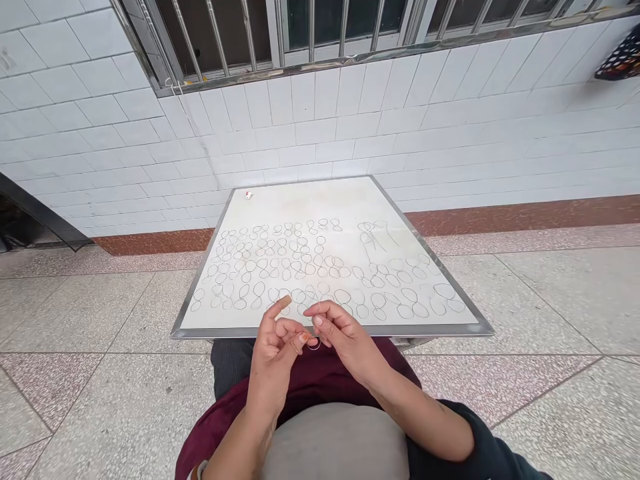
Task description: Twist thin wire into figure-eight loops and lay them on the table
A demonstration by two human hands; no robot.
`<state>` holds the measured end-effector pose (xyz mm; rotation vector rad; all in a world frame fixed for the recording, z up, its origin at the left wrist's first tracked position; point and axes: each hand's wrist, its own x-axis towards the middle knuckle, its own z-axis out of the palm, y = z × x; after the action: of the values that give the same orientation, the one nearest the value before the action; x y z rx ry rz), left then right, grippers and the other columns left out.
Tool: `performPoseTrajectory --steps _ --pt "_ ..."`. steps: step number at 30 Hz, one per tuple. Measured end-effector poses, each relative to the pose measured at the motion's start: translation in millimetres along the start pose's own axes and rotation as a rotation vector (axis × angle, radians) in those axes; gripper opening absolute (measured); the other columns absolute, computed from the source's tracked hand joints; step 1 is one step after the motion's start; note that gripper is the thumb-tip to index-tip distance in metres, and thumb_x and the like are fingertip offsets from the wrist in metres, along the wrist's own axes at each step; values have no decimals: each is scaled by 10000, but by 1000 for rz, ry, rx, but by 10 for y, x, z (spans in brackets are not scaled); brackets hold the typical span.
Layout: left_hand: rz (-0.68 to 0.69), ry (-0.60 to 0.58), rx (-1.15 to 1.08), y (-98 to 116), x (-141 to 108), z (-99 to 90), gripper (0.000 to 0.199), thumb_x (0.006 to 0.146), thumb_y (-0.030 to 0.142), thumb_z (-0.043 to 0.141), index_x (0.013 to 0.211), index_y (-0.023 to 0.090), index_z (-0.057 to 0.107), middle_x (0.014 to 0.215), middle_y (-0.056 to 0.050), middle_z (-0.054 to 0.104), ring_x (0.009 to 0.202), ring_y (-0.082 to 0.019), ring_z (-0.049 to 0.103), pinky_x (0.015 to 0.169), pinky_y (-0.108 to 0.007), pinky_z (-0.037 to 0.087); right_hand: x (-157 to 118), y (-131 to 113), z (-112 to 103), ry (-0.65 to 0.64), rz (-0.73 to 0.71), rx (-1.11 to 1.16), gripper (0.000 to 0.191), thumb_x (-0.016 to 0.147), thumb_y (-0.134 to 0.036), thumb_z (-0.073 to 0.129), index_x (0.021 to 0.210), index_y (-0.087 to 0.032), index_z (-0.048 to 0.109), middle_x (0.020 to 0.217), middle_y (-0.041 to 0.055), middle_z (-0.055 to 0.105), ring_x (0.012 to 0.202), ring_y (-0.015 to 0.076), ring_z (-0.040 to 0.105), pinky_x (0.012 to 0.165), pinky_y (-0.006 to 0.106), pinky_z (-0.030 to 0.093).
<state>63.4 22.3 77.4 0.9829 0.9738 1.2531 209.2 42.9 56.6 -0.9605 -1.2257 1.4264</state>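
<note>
Where hands (274, 353) (347, 340) meet, thin wire loop (314, 345), half hidden

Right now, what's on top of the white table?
Thin loops and a small white-red bit lie on the table. Your left hand and right hand hide part of its near side.

The left hand (274, 353) and right hand (345, 340) hide part of the thin wire loop (314, 345) between them, so its ends cannot be followed. The small white-and-red object (249, 195) at the far corner of the surface (330, 331) is too small to identify. The top edge cuts off the barred window (280, 27); the right edge cuts off a dark dotted item (621, 60).
</note>
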Motion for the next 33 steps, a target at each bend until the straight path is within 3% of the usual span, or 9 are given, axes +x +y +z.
performPoseTrajectory --steps 3,8,14,18,24,27,30,33 --pt "-38 3 -37 36 -7 -1 609 825 219 682 1369 293 417 755 51 628 653 -89 605 699 -236 446 -11 5 4 -46 -18 4 220 916 -420 545 1024 -254 640 732 -24 519 633 120 452 601 257 388" --pt "-133 -70 8 164 -33 -49 738 762 196 745 1406 256 389 649 71 620 609 -93 581 763 -276 448 -62 -8 -8 -138 -112 -117 212 936 -361 523 1056 -268 671 922 20 618 799 150 572 723 301 462" --pt "-230 -67 37 249 -30 -97 817 738 213 764 1435 288 344 730 72 610 549 -90 596 630 -256 434 -88 10 -56 -190 -212 -247 241 953 -302 504 1111 -288 685 874 22 639 828 162 586 790 329 463" --pt "-254 -68 14 245 -29 -106 808 739 216 762 1429 306 352 814 49 625 555 -89 610 542 -230 380 -93 6 -62 -199 -188 -219 257 952 -311 510 1137 -290 686 877 23 632 811 155 581 766 316 462" --pt "-266 -65 -26 210 -25 -107 803 728 203 773 1421 282 376 746 54 613 549 -98 606 507 -218 345 -87 -20 -67 -289 -133 -157 308 963 -341 486 1222 -303 647 896 24 615 787 146 577 738 310 477" --pt "-232 -36 -9 175 -14 -107 810 723 205 773 1425 275 375 749 46 638 546 -106 608 526 -229 377 -74 11 -74 -278 -125 -158 325 955 -337 497 1258 -321 614 938 21 612 799 141 567 743 307 485" --pt "-195 -16 19 135 -3 -117 784 729 218 769 1413 279 392 742 47 653 555 -104 609 543 -230 395 -56 59 -80 -230 -128 -176 352 937 -338 525 1284 -336 588 822 -11 553 665 113 503 664 278 477" --pt "-170 1 48 102 -4 -126 764 736 227 763 1406 282 400 722 55 646 562 -101 608 548 -226 396 -39 70 -79 -182 -103 -160 330 914 -356 555 1234 -323 629 848 -8 506 614 95 480 614 264 468"
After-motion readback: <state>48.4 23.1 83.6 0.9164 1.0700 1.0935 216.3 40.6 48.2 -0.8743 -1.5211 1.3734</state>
